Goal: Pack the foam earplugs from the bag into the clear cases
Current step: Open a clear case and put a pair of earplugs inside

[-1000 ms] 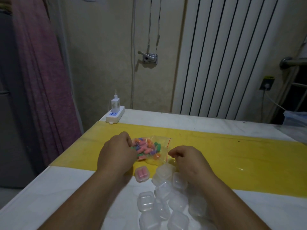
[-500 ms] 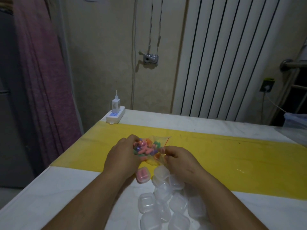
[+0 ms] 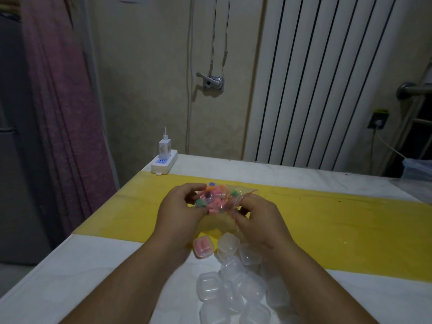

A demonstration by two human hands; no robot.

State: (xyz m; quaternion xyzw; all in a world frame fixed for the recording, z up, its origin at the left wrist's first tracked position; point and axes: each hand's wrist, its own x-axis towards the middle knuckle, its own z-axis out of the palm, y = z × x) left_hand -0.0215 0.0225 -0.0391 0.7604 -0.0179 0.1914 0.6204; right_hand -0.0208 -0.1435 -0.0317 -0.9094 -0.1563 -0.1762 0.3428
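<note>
Earplugs in bag, held betw both hands: L hand grips body, R hand pinches mouth edge. Step: opening bag, prob. Next: spread mouth, pick pair out. Cases just below grip; filled case nearest L hand.

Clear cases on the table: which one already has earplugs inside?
The case at the pile's far-left edge, beside the left hand. It shows pink earplugs inside; the other cases look empty.
</note>
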